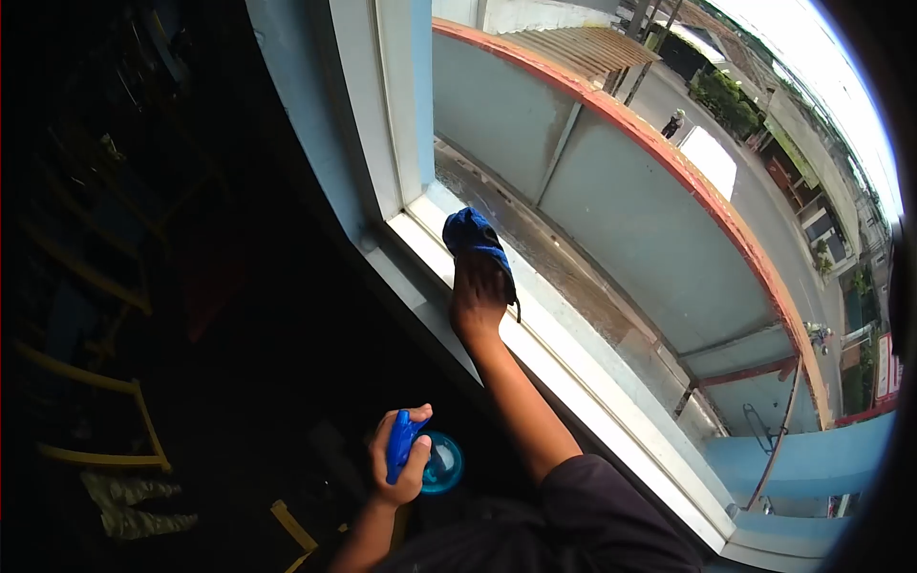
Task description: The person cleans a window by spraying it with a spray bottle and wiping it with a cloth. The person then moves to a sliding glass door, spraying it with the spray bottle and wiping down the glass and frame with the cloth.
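Observation:
My left hand (399,458) is wrapped round the blue trigger head of a spray bottle (442,464), whose round, see-through blue body shows beside my fingers. Farther up, my right hand (480,288) holds a blue cloth (473,232) at the window, just above the lower track of the white window frame (578,394). Part of the cloth hangs down past the right side of that hand. My fingers there are partly hidden by the cloth.
Beyond the window stands a grey wall (650,181) with a red top edge, and a road (764,191) with a person on it. Dark room at left holds yellow-edged furniture (95,377) and camouflage-patterned cloth (134,504). A blue wall edge (310,124) borders the frame.

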`<state>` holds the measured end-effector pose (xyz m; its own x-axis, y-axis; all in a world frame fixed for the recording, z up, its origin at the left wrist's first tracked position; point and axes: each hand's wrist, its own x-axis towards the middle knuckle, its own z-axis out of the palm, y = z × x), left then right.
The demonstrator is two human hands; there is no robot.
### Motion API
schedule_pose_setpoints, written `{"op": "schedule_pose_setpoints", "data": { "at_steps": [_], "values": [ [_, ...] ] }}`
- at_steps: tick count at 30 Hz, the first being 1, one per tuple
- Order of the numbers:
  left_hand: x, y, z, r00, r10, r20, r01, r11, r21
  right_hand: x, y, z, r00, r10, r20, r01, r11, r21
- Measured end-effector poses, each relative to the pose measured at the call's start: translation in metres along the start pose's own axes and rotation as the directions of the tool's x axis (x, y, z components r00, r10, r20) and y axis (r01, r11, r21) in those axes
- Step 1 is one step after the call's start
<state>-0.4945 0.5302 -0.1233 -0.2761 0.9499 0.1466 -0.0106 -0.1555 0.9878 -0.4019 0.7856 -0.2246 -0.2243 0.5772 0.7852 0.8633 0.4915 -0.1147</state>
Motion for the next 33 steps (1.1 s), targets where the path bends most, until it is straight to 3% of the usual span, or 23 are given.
{"op": "schedule_pose_setpoints", "data": {
  "at_steps": [6, 9, 10, 11, 12, 14, 16, 17, 18, 19, 21, 22, 24, 25, 26, 28, 29, 31, 32, 33],
  "values": [
    [0.002, 0.033, 0.003, 0.969, 0.012, 0.248, -0.015, 1.000, 0.009, -0.091, 0.038, -0.142, 0.984, 0.160, -0.077, -0.177, 0.909, -0.378],
    [-0.005, 0.045, 0.016, 0.935, 0.045, 0.353, -0.072, 0.995, 0.063, -0.139, 0.061, -0.219, 0.982, 0.137, -0.128, -0.180, 0.878, -0.443],
    [-0.013, 0.048, 0.025, 0.928, 0.008, 0.373, -0.023, 0.999, 0.036, -0.154, 0.068, -0.248, 0.977, 0.148, -0.152, -0.203, 0.856, -0.475],
    [-0.020, 0.048, 0.037, 0.909, 0.014, 0.417, -0.034, 0.999, 0.040, -0.174, 0.080, -0.281, 0.964, 0.226, -0.141, -0.266, 0.854, -0.447],
    [-0.025, 0.046, 0.040, 0.888, 0.002, 0.459, -0.017, 0.999, 0.029, -0.190, 0.085, -0.303, 0.945, 0.216, -0.246, -0.316, 0.800, -0.511],
    [-0.042, 0.043, 0.052, 0.857, 0.020, 0.515, -0.015, 1.000, -0.014, -0.238, 0.104, -0.365, 0.903, 0.415, -0.109, -0.422, 0.814, -0.398],
    [-0.047, 0.066, 0.075, 0.805, -0.028, 0.592, 0.021, 1.000, 0.017, -0.246, 0.124, -0.422, 0.852, 0.323, -0.411, -0.508, 0.702, -0.500],
    [-0.049, 0.065, 0.082, 0.757, -0.006, 0.653, 0.017, 1.000, -0.010, -0.250, 0.133, -0.459, 0.857, 0.302, -0.418, -0.504, 0.658, -0.558],
    [-0.049, 0.063, 0.091, 0.711, -0.006, 0.703, 0.020, 1.000, -0.012, -0.274, 0.146, -0.488, 0.856, 0.434, -0.280, -0.516, 0.712, -0.476],
    [-0.058, 0.062, 0.102, 0.684, 0.032, 0.729, 0.002, 0.999, -0.045, -0.298, 0.160, -0.506, 0.790, 0.460, -0.405, -0.610, 0.655, -0.446],
    [-0.074, 0.068, 0.123, 0.648, 0.065, 0.759, -0.025, 0.998, -0.064, -0.330, 0.181, -0.559, 0.709, 0.563, -0.425, -0.705, 0.549, -0.449],
    [-0.083, 0.075, 0.138, 0.580, 0.065, 0.812, -0.047, 0.998, -0.046, -0.339, 0.194, -0.585, 0.711, 0.478, -0.516, -0.701, 0.536, -0.470],
    [-0.087, 0.089, 0.153, 0.504, 0.044, 0.863, -0.076, 0.997, -0.007, -0.368, 0.209, -0.624, 0.679, 0.530, -0.508, -0.733, 0.450, -0.510],
    [-0.092, 0.086, 0.161, 0.465, 0.113, 0.878, -0.100, 0.992, -0.075, -0.386, 0.219, -0.644, 0.662, 0.554, -0.505, -0.747, 0.428, -0.509],
    [-0.100, 0.085, 0.168, 0.426, 0.179, 0.887, -0.122, 0.983, -0.140, -0.412, 0.228, -0.659, 0.643, 0.568, -0.514, -0.757, 0.368, -0.540],
    [-0.109, 0.092, 0.175, 0.390, 0.141, 0.910, -0.143, 0.986, -0.091, -0.446, 0.235, -0.676, 0.563, 0.753, -0.341, -0.754, 0.299, -0.584],
    [-0.114, 0.092, 0.177, 0.386, 0.157, 0.909, -0.137, 0.984, -0.111, -0.455, 0.235, -0.667, 0.556, 0.758, -0.341, -0.762, 0.300, -0.574],
    [-0.114, 0.095, 0.175, 0.384, 0.134, 0.914, -0.102, 0.990, -0.102, -0.448, 0.229, -0.639, 0.466, 0.803, -0.371, -0.879, 0.369, -0.303],
    [-0.112, 0.100, 0.175, 0.371, 0.045, 0.928, -0.115, 0.993, -0.002, -0.441, 0.216, -0.627, 0.467, 0.808, -0.360, -0.878, 0.375, -0.298],
    [-0.118, 0.099, 0.176, 0.399, 0.042, 0.916, -0.083, 0.997, -0.010, -0.409, 0.193, -0.625, 0.549, 0.767, -0.333, -0.826, 0.437, -0.355]
  ]
}}
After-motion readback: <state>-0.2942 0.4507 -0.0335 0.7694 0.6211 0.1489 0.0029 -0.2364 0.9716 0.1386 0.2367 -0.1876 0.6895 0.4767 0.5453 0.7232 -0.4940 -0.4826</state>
